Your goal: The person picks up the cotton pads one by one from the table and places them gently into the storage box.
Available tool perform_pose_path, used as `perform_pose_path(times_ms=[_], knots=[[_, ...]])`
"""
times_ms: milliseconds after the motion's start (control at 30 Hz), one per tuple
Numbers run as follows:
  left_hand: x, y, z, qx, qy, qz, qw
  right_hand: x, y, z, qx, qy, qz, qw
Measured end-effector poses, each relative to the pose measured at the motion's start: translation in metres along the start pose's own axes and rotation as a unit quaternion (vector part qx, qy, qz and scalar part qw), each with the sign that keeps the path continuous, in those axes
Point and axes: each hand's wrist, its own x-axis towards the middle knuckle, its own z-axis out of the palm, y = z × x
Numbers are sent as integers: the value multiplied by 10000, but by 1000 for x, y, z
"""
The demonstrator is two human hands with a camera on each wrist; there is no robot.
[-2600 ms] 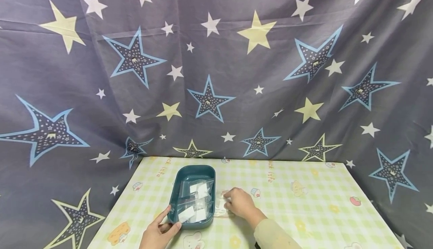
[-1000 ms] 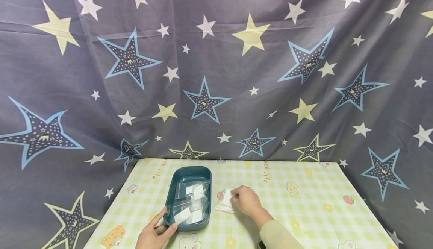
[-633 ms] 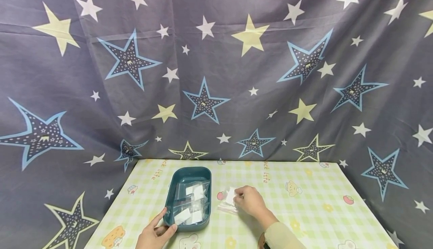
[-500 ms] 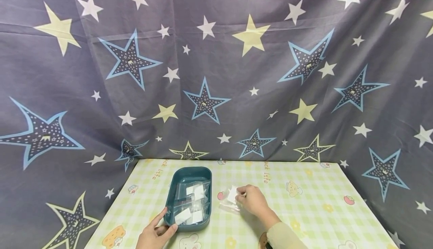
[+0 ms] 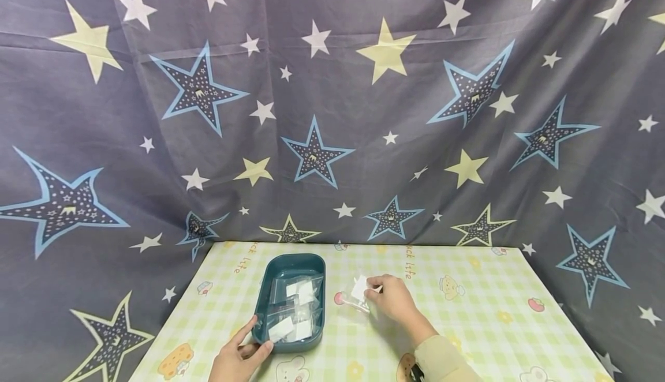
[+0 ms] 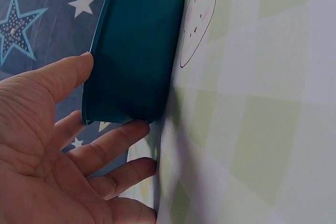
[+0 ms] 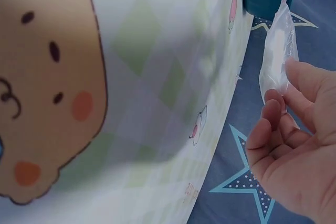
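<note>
A dark teal plastic box (image 5: pixel 294 344) with rounded corners stands on the table, left of centre. Inside it lie several clear zip bags (image 5: pixel 296 311) with white pieces in them. My left hand (image 5: pixel 240 352) holds the box's near-left corner, thumb on the near side and index finger along the left. In the left wrist view, its thumb (image 6: pixel 73 74) is at the rim and the lower fingers spread below. To the right of the box, my right hand (image 5: pixel 396 298) pinches a clear zip bag (image 7: pixel 277 51) with a white piece inside, raised off the table.
A green-and-white checked tablecloth (image 5: pixel 467 336) with cartoon prints covers the table. A grey curtain (image 5: pixel 343 111) with star patterns hangs behind the table's far edge and at both sides.
The bag at my right hand lay flat beside the box; my fingers have gripped it and lifted it, moving slightly right and away. My left hand has stayed at the box's corner.
</note>
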Motion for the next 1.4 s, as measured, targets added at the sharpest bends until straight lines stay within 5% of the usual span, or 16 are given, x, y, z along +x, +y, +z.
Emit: perform_pose_path(times_ms=[867,1400], knots=[[1,0,2,45,69,135,9999,21,-44,1,79,125,-940,9955],[1,-5,3,-80,83,-29,9999,25,-82,16,185,-287,-1007,9943]])
